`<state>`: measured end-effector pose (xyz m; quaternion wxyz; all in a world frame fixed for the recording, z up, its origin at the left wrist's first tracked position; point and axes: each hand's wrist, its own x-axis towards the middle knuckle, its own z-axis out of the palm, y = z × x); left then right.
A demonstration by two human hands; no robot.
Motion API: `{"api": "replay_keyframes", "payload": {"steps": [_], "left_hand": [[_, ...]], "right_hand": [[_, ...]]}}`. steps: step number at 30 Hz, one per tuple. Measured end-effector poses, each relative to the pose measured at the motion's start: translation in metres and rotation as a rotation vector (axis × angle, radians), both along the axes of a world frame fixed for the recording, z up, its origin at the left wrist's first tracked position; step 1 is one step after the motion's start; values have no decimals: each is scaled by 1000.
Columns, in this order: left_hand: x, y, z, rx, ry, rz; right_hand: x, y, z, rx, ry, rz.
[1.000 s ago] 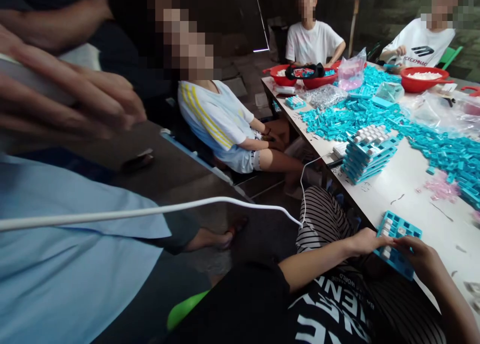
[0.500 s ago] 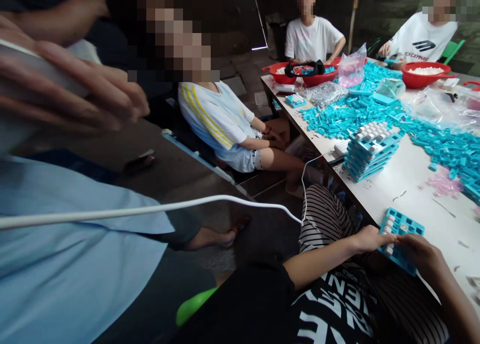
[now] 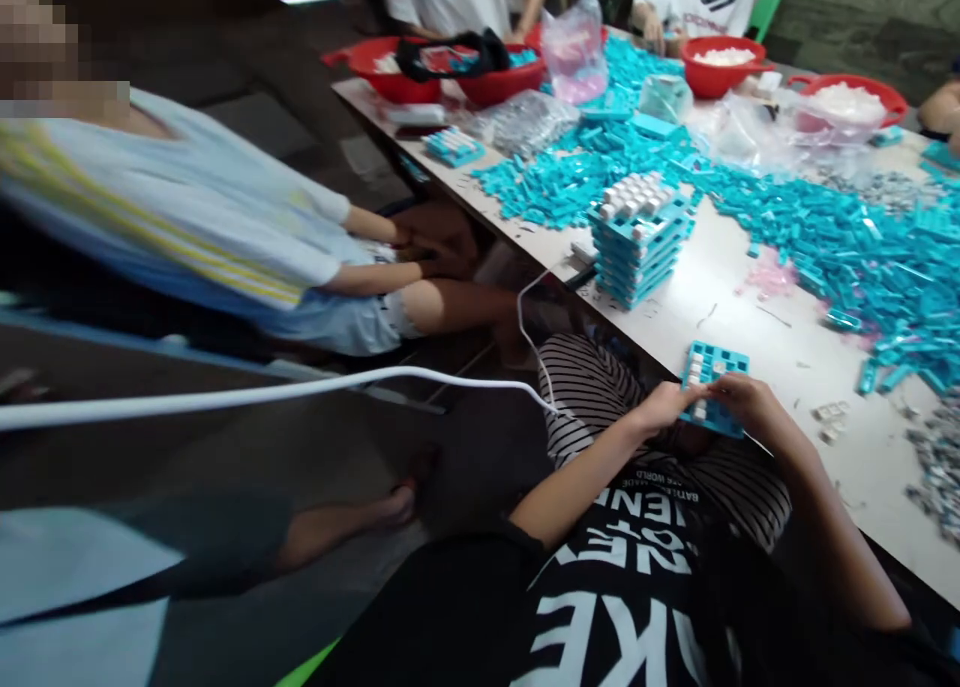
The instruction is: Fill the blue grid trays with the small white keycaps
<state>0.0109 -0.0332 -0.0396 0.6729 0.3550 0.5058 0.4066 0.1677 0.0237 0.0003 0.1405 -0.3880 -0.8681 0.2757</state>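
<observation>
A blue plastic grid panel (image 3: 722, 423) lies at the near table edge, partly over the lap. White key-like caps fill a column along its left side, and one more sits near its middle. My left hand (image 3: 666, 405) grips the panel's left edge, its thumb on top by the white caps. Across the panel reaches my right hand (image 3: 744, 397), fingers bent and pressed together, the tips meeting my left thumb. Whatever those fingertips pinch is hidden. Beyond the hands stands a stack of similar blue panels (image 3: 637, 257), topped with white caps.
Loose blue pieces (image 3: 840, 237) cover much of the white table (image 3: 757, 352). Red baskets (image 3: 724, 67) and clear bags (image 3: 574, 52) stand farther back. A white cable (image 3: 420, 375) crosses in front to the lap. A seated person (image 3: 247, 217) is at left; others sit across the table.
The view has swung right and down, so the table and hands appear farther left. The hand holding a pale object at upper left has left the view. My hands stay on the panel.
</observation>
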Motion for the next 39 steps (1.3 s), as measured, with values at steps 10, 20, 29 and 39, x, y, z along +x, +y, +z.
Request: {"api": "replay_keyframes", "payload": {"steps": [10,20,29,39], "left_hand": [[-3,5,-7,-102,-92,-42],[-2,3,2,-60,88,-44],[10,0,-15,-3,122,98],[8,-2,-9,-120,-24,67]], "right_hand": [[-3,-1,16,-195,-59,-82],[-12,1,29,-231,-168,-60],[-27,26,38,-300,-395,60],[0,10,22,-311,-44,-35]]}}
